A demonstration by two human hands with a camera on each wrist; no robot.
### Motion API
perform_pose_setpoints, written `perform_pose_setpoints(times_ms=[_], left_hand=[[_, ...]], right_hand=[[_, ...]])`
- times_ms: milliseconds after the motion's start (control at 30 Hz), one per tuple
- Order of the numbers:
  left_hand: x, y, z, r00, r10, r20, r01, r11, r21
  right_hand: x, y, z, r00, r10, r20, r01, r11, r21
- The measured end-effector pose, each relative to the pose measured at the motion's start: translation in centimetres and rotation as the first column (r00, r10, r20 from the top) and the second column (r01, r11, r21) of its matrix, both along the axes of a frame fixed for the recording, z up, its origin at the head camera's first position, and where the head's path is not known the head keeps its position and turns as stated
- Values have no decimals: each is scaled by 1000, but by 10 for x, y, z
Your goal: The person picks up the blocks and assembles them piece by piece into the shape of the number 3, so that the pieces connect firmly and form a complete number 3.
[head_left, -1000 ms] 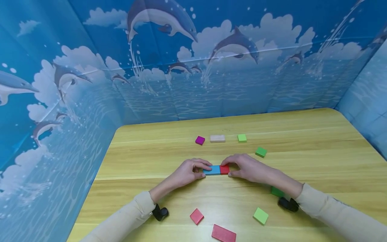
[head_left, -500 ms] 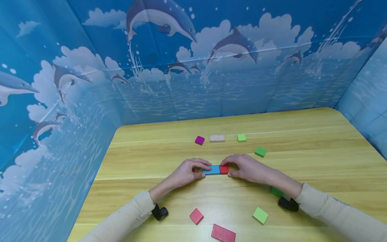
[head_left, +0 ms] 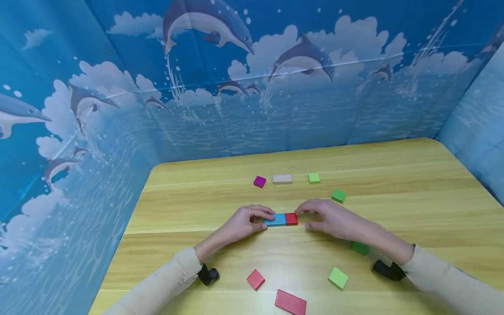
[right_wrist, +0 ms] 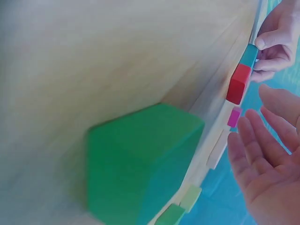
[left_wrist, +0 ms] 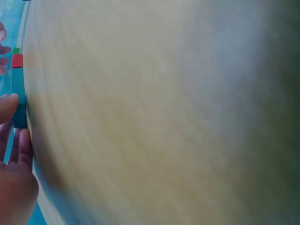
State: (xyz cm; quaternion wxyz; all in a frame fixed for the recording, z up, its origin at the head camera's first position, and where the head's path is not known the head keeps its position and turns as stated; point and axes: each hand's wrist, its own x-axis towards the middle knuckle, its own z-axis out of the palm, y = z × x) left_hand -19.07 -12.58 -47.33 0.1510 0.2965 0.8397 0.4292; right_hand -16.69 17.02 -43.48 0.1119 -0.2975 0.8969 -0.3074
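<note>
A flat blue block point(head_left: 278, 220) lies on the table with a square red block point(head_left: 291, 218) set end to end against its right side. My left hand point(head_left: 243, 224) grips the blue block's left end, thumb on the near side and fingers over the top and far side. In the left wrist view the thumb and fingers show around the blue block point(left_wrist: 19, 101). Just right of the red block is my right hand point(head_left: 336, 219), its fingers loosely extended and holding nothing. The right wrist view shows a gap between that hand and the red block point(right_wrist: 239, 84).
Behind the hands lie a purple block point(head_left: 259, 181), a pale block point(head_left: 282, 179), a lime block point(head_left: 314, 178) and a green block point(head_left: 338, 195). Another green block point(head_left: 360, 248) sits under the right forearm. Nearer are two pinkish-red blocks point(head_left: 256, 279) and a light green one point(head_left: 338, 278).
My right hand has let go of the red block and moved a little to the right. The left hand keeps its grip on the blue block, and both blocks stay in place.
</note>
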Motion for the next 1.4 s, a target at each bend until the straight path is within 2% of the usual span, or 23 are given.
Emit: perform_pose_setpoints(times_ms=[567,800,1067,1300,1400], left_hand=[[0,-2,0,1000,-10,2,10,1000,-4],[-1,-1,0,1000,-9,0,9,1000,-3],[0,-1,0,1000,-7,1,7,1000,-7],[0,0,-1,1000,-6,4,6,1000,0],[1,0,0,1000,-4,5,4,1000,0]], right_hand=[[30,43,5,999,-21,-37,21,1000,16],[42,58,3,994,-46,-101,50,998,33],[49,72,5,995,-65,-73,69,996,58],[57,87,1,990,-70,-121,79,994,69],[61,92,0,990,-98,-99,107,991,85]])
